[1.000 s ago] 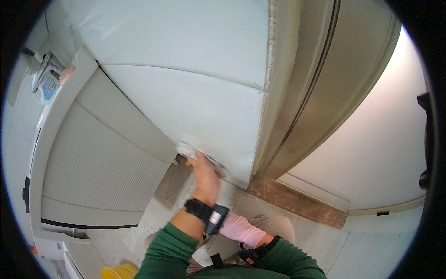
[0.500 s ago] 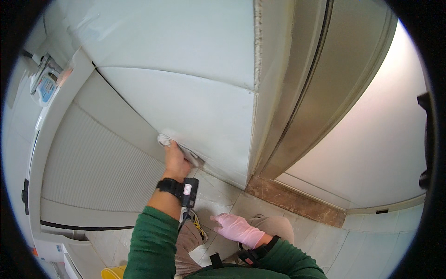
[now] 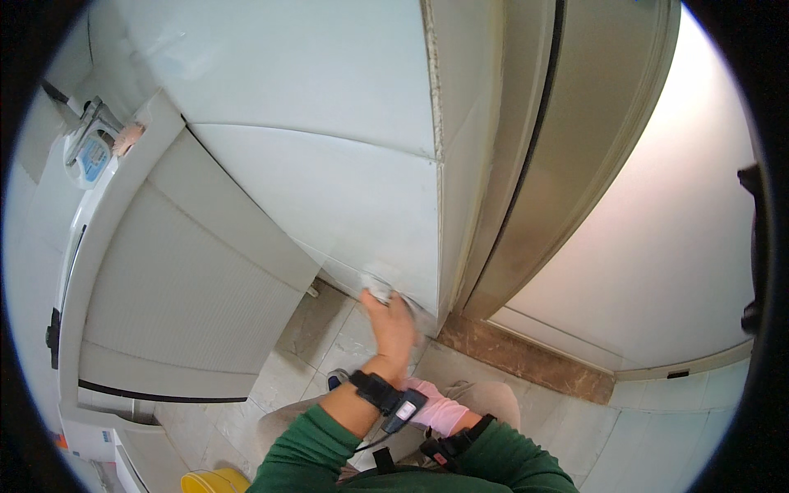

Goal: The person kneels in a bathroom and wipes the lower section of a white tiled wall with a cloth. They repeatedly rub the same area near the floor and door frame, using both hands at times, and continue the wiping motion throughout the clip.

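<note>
The left hand point(image 3: 393, 324) reaches forward from a green sleeve, wrist strapped, its grip closed on a white cloth point(image 3: 376, 287) pressed against the lower edge of the white wall tile point(image 3: 345, 197). Right of it, below the tile, the pink-gloved right hand point(image 3: 436, 411) rests low over the knee, grip not discernible

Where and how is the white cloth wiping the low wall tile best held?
Take the white cloth by its bunched part, from below and in front, palm pressing it flat on the wall tile, as the left hand does; only a crumpled edge shows above the fingers.
</note>
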Tool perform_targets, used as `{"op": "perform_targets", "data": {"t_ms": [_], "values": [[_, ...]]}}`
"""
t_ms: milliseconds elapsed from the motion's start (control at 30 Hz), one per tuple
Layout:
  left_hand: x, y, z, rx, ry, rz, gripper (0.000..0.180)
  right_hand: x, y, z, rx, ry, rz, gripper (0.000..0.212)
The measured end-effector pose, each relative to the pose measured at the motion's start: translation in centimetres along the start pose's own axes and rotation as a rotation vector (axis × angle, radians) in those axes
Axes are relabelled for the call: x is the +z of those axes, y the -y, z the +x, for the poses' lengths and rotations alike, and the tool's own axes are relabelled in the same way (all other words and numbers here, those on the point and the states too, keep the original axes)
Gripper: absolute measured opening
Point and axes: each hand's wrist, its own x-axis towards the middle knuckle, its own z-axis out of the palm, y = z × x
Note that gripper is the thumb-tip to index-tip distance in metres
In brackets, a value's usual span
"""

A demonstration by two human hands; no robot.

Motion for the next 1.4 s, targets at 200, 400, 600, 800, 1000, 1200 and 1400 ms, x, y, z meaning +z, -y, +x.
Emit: {"op": "perform_targets", "data": {"t_ms": [200, 400, 600, 800, 1000, 1200, 1400], "values": [[1.4, -4.4, -6.6, -0.291, 0.524, 0.12, 0.041, 0.5, -6.7, 2.4, 0.263, 0.121, 0.736, 0.046], [-2.8, -10.2, -7.2, -0.096, 0.826, -0.157, 0.038, -1.3, 0.9, -0.7, 0.243, -0.059, -0.359, 0.047], [-12.7, -16.6, 5.0, 0.411, 0.08, -0.103, 0.04, -1.8, 6.3, -1.8, 0.283, 0.044, -0.718, 0.046], [-15.2, -23.4, 15.1, 0.448, -0.037, -0.014, 0.049, -1.5, 6.8, -1.7, 0.293, 0.081, -0.732, 0.048], [-10.5, -22.9, 13.8, 0.704, -0.277, 0.387, 0.045, -1.8, 7.4, -1.8, 0.303, 0.125, -0.73, 0.053], [-5.7, -20.8, 3.7, 1.291, -0.249, 0.621, 0.051, -1.0, 7.0, -1.5, 0.232, 0.091, -0.756, 0.047], [-6.6, -20.5, 4.6, 1.481, -0.085, 0.747, 0.054, -0.9, 6.6, -1.5, 0.239, 0.064, -0.764, 0.043]]}}
